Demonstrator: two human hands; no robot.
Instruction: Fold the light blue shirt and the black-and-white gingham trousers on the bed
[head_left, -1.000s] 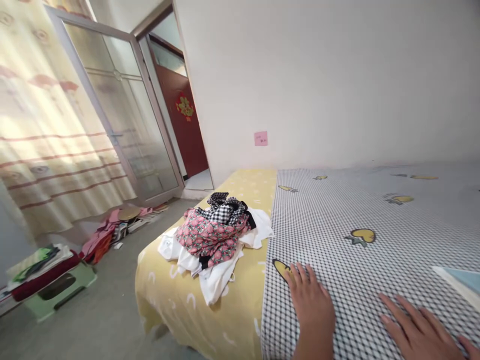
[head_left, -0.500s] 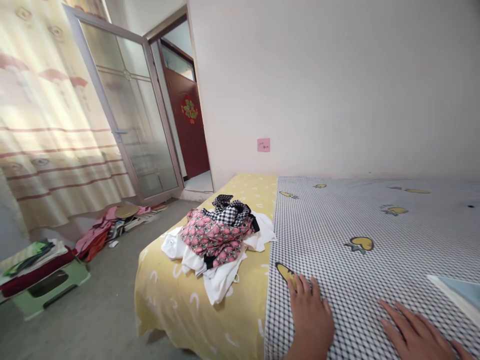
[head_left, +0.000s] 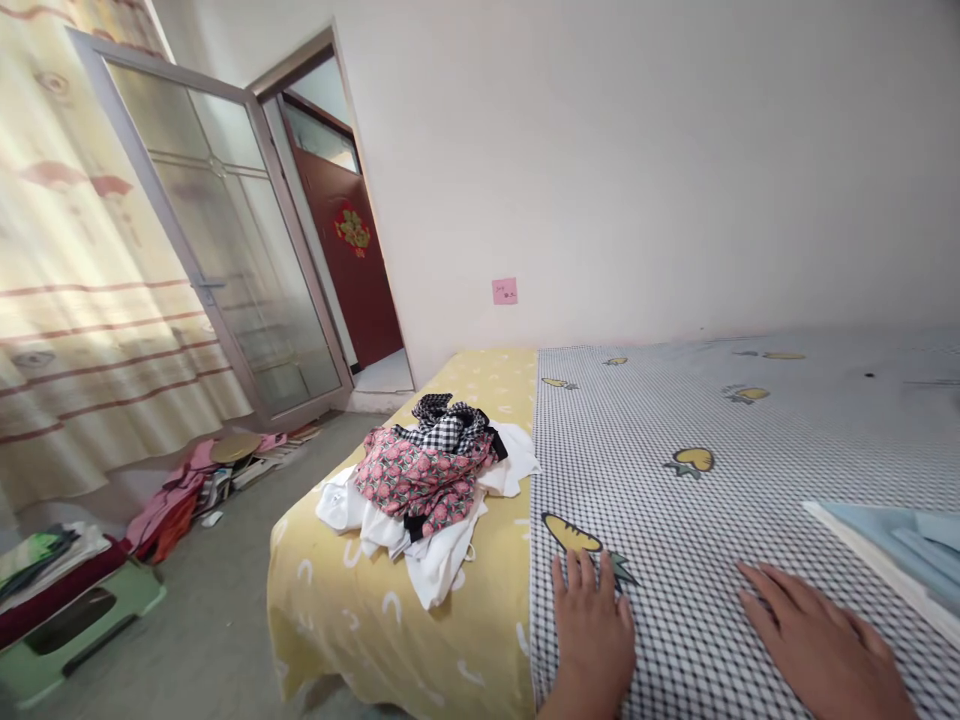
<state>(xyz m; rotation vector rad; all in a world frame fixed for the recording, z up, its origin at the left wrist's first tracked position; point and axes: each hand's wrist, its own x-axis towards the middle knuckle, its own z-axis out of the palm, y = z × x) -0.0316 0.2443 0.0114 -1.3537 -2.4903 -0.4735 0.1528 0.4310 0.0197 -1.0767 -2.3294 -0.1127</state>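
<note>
My left hand [head_left: 592, 625] lies palm down on the checked bed sheet [head_left: 667, 540], fingers stretched out just below a printed carrot. Farther right, my right hand [head_left: 821, 640] rests on the same sheet with its fingers extended, holding nothing. Beyond its fingertips, at the right edge, is a folded light blue and white cloth [head_left: 900, 560]. To the left of my hands, a heap of clothes sits on the yellow bedspread [head_left: 352, 620]: a pink floral garment [head_left: 420, 475] and a black-and-white checked garment [head_left: 454, 430] on top of a white garment [head_left: 442, 575].
A green stool [head_left: 97, 620] bearing folded cloths stands at the lower left. Pink bags and papers [head_left: 180, 490] lie on the floor below the curtain [head_left: 97, 330]. A glass door [head_left: 225, 240] stands ajar, and a pink note [head_left: 505, 291] is stuck on the wall.
The view has turned to the right, so the scene sits farther left and more of the blue cloth shows. Both hands remain on the sheet, with the right hand now more fully in view.
</note>
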